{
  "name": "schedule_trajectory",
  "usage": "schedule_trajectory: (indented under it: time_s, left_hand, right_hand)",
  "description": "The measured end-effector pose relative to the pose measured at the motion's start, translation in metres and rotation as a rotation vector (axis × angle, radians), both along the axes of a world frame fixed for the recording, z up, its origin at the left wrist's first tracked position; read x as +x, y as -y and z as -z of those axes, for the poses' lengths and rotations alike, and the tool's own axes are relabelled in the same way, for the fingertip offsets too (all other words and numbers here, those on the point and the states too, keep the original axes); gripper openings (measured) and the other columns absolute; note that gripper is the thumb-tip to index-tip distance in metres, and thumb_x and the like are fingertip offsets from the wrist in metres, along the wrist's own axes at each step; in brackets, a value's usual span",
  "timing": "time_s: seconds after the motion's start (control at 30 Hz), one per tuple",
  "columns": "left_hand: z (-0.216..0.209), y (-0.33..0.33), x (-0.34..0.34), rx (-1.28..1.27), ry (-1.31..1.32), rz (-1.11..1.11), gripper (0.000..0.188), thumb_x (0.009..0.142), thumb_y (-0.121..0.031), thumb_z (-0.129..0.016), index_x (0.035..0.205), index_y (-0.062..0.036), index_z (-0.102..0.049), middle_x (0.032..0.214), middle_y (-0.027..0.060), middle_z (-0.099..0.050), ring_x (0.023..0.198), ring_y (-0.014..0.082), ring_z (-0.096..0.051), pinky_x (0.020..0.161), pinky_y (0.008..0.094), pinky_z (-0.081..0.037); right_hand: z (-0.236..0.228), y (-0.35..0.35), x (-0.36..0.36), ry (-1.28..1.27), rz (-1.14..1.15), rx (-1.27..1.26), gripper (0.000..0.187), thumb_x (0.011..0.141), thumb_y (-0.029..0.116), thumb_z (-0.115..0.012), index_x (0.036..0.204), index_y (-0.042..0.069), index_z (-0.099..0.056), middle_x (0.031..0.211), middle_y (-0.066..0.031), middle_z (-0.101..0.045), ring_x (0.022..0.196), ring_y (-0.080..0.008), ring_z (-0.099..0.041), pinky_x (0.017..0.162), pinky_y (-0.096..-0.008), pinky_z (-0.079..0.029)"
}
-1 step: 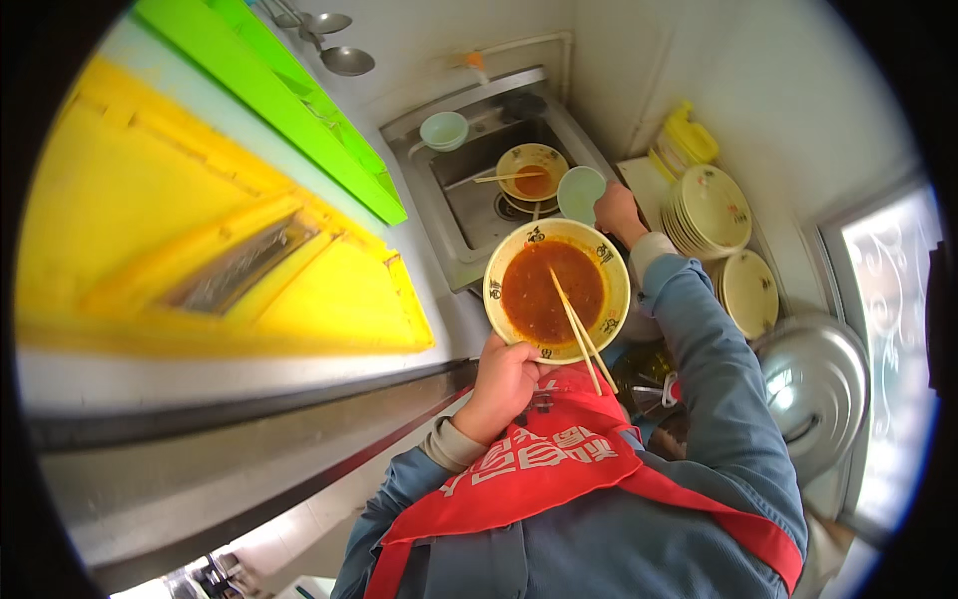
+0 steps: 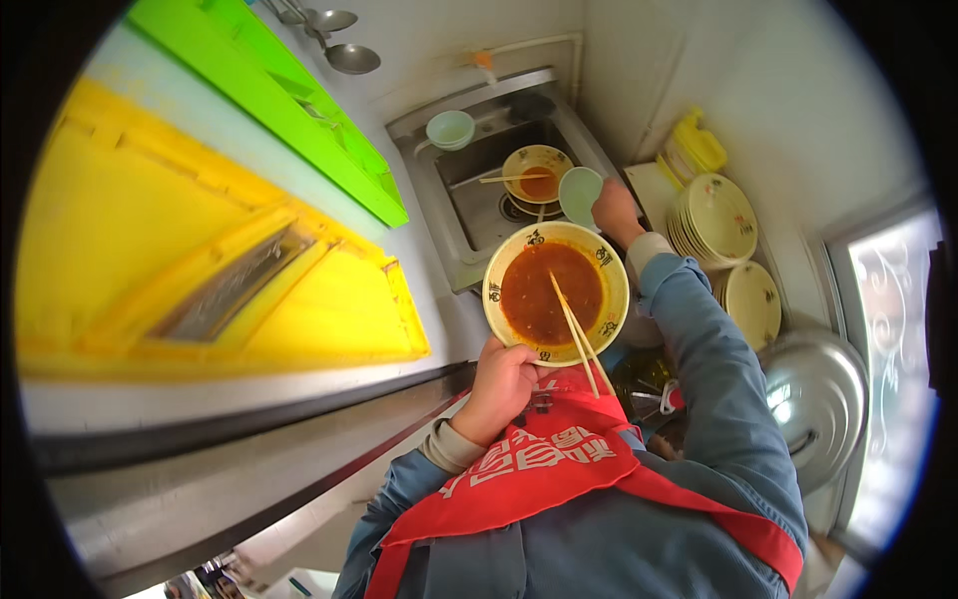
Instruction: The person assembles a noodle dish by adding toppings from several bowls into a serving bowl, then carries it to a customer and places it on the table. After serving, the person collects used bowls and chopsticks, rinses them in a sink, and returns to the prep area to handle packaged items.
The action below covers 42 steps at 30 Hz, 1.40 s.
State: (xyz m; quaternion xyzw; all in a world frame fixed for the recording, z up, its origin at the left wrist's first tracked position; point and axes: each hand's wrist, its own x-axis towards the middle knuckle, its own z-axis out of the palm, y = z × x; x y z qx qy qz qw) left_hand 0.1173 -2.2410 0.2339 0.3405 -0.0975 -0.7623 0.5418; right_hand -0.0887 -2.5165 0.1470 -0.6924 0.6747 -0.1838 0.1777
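My left hand is closed on the near rim of a large cream bowl, thumb over the edge. Reddish-brown soup lies in it, and a pair of chopsticks leans over the rim towards my red apron. Just beyond, my right hand grips a small pale green bowl by its right side, at the right edge of the steel sink. Inside the sink sits another cream bowl with red liquid and chopsticks across it. Pale green bowls rest at the sink's back left.
To the right stand stacked plates, a second stack, a yellow jug and a large metal lid. At left are a yellow crate and a green tray. Ladles hang at the upper left.
The view has shifted slightly, so the sink and plates appear a little lower and further right. Both hands keep hold of their bowls.
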Motion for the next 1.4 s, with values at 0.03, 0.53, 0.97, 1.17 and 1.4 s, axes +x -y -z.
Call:
schedule_trajectory:
  time_s: [0.03, 0.53, 0.97, 1.17, 1.4]
  left_hand:
    - [0.002, 0.008, -0.005, -0.018, -0.037, -0.041, 0.051, 0.083, 0.011, -0.042, 0.134, 0.0047, -0.043, 0.131, 0.0213, -0.055, 0.120, 0.0393, -0.059, 0.096, 0.0560, -0.055]
    - [0.027, 0.069, -0.020, 0.069, 0.041, -0.380, 0.054, 0.082, 0.006, -0.053, 0.135, 0.0003, -0.048, 0.131, 0.0159, -0.059, 0.118, 0.0317, -0.062, 0.097, 0.0513, -0.055]
    - [0.065, -0.014, 0.005, 0.121, 0.130, -0.405, 0.042, 0.073, 0.008, -0.056, 0.115, 0.0076, -0.061, 0.111, 0.0200, -0.067, 0.096, 0.0353, -0.070, 0.084, 0.0534, -0.061]
    - [0.062, -0.012, -0.013, 0.157, 0.122, -0.563, 0.044, 0.066, 0.007, -0.053, 0.110, 0.0081, -0.056, 0.098, 0.0244, -0.062, 0.089, 0.0488, -0.067, 0.078, 0.0655, -0.058]
    - [0.099, 0.000, -0.019, 0.114, 0.026, -0.538, 0.035, 0.063, 0.007, -0.059, 0.097, 0.0028, -0.061, 0.085, 0.0189, -0.057, 0.080, 0.0466, -0.067, 0.078, 0.0707, -0.056]
  right_hand:
    - [0.006, 0.019, 0.007, -0.138, -0.080, -0.117, 0.044, 0.084, -0.001, -0.062, 0.125, -0.011, -0.049, 0.084, -0.0297, -0.068, 0.077, -0.0397, -0.071, 0.065, -0.0423, -0.059]
    - [0.026, 0.233, 0.072, 0.989, -0.179, 0.634, 0.019, 0.084, -0.003, -0.054, 0.098, -0.010, -0.063, 0.087, -0.0173, -0.067, 0.077, -0.0313, -0.071, 0.064, -0.0422, -0.060]
    - [0.171, 0.257, 0.230, 0.984, -0.368, 0.772, 0.018, 0.086, 0.001, -0.054, 0.102, -0.007, -0.059, 0.091, -0.0165, -0.058, 0.080, -0.0281, -0.061, 0.066, -0.0413, -0.056]
    - [0.179, 0.256, 0.206, 0.495, -0.950, 0.230, 0.016, 0.092, 0.009, -0.058, 0.087, -0.006, -0.059, 0.079, -0.0125, -0.058, 0.071, -0.0225, -0.060, 0.056, -0.0362, -0.053]
    - [0.079, 0.140, 0.138, 0.953, -0.315, 0.797, 0.025, 0.098, 0.022, -0.057, 0.089, -0.001, -0.063, 0.081, -0.0126, -0.064, 0.060, -0.0191, -0.057, 0.050, -0.0328, -0.046]
